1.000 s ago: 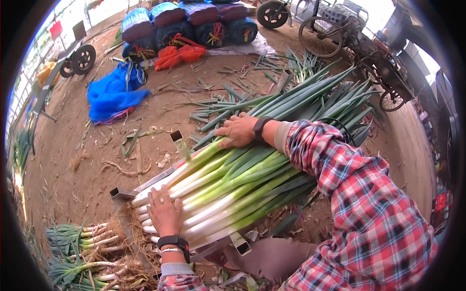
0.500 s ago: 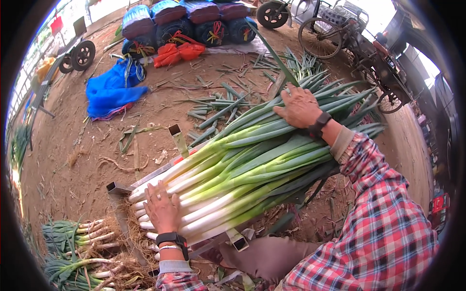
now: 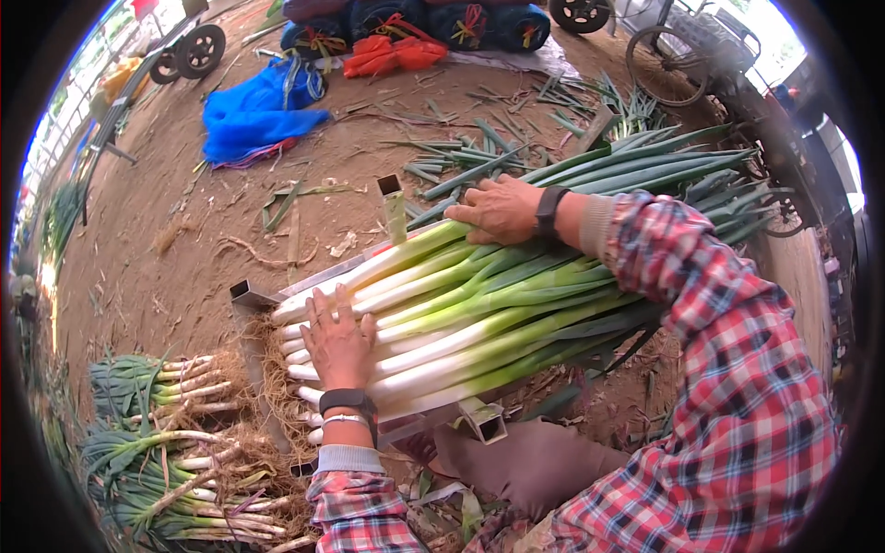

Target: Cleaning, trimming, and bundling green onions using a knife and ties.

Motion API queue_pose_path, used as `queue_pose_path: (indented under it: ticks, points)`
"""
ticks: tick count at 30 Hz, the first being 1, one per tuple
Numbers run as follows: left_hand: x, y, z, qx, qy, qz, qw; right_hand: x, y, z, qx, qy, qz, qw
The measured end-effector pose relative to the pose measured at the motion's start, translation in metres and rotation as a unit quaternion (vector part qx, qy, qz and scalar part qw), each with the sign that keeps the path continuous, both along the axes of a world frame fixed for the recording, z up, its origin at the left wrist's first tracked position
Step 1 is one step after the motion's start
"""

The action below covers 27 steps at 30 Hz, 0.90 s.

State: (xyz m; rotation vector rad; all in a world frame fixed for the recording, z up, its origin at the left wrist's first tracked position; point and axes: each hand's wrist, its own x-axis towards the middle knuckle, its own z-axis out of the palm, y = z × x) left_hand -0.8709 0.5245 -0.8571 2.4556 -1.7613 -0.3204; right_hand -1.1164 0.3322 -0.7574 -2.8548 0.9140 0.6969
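Observation:
A thick layer of leeks (image 3: 433, 327) lies across a metal frame (image 3: 241, 346), white root ends at left and green leaves at upper right. My left hand (image 3: 337, 343) rests open on the white shanks near the roots, fingers spread. On the far edge of the leeks, where pale green turns dark, lies my right hand (image 3: 502, 212). Its fingers are stretched over the outer stalks, with the palm down. Square metal posts stick up at the frame's corners, one post (image 3: 393, 207) just left of my right hand. The leeks' undersides are hidden.
Bundles of smaller leeks (image 3: 184, 461) with tangled roots lie on the ground at lower left. Cut leaf pieces (image 3: 475, 166) litter the dirt beyond the frame. A blue mesh bag (image 3: 253, 115), an orange bag (image 3: 392, 55), filled sacks (image 3: 387, 23) and wheeled carts (image 3: 664, 64) stand farther off.
My right hand has slid along the leeks from the leaves toward the white shanks. A long leaf that stuck up beyond it no longer stands out. My left hand stays on the shanks.

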Motion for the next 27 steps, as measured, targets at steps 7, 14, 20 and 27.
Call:
queue_pose_path:
  ticks: [7, 14, 20, 27]
  points:
    - [0.007, 0.006, -0.013, -0.041, -0.005, -0.008, 0.999, 0.019, -0.010, -0.037, -0.011, -0.043, 0.012, 0.999]
    - [0.012, 0.018, 0.001, -0.015, 0.009, -0.005, 1.000, 0.026, -0.007, -0.042, 0.000, -0.023, 0.004, 1.000]
    - [0.000, 0.140, 0.058, -0.209, 0.127, -0.095, 0.965, 0.022, -0.011, -0.025, 0.005, 0.020, 0.011, 1.000]
    - [-0.077, 0.342, 0.115, -0.064, 0.295, 0.035, 0.953, 0.062, 0.083, 0.130, 0.293, -0.133, 0.040, 0.946]
